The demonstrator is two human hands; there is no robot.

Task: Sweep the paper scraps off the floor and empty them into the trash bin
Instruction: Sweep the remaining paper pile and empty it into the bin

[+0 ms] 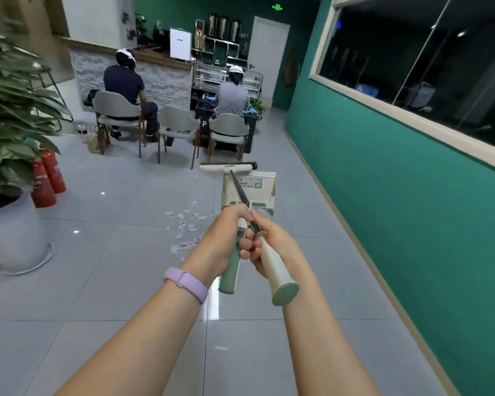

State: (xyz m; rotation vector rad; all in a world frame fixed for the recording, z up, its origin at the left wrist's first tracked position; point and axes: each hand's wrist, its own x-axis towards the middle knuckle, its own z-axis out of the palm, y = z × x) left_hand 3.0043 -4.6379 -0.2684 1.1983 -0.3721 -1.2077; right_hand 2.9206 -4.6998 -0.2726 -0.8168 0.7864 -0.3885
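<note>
Broom (226, 168) w/ cream head, dark pole, cream grip; dustpan (257, 190) cream, green handle; both upright, side by side, mid-floor. L hand (226, 238) wrapped round dustpan handle, R hand (272, 247) wrapped round broom grip. Paper scraps (187, 224) strewn on grey tiles (112, 281) just left of pan; open floor around, green wall (383, 210) to right.

White paper scraps (187, 230) lie scattered on the grey floor (112, 281); the cream-green broom (269, 252) and dustpan (250, 192) stand together just right of them, handles held up.
</note>
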